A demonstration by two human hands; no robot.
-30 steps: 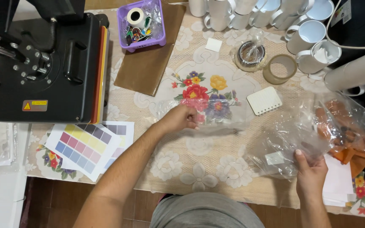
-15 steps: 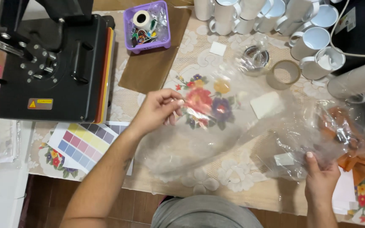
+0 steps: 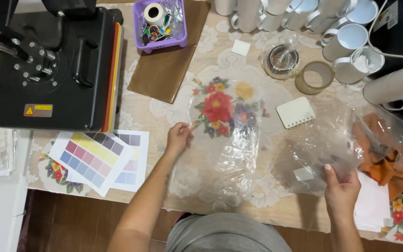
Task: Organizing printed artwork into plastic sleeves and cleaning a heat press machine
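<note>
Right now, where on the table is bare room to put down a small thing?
One free patch lies between the brown sheet and the white card. Another lies between the colour charts and the left hand. The right side is crowded: mugs, tape ring, notepad, plastic bags.

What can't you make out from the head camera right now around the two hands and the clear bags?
- Clear plastic bag pinched by the left hand: its edges and opening are lost against the lace tablecloth.
- Crumpled plastic in the right hand: the contents are blurred by its folds.
- Orange cloth: partly covered by plastic.
- White mugs: cut off by the top edge.
</note>
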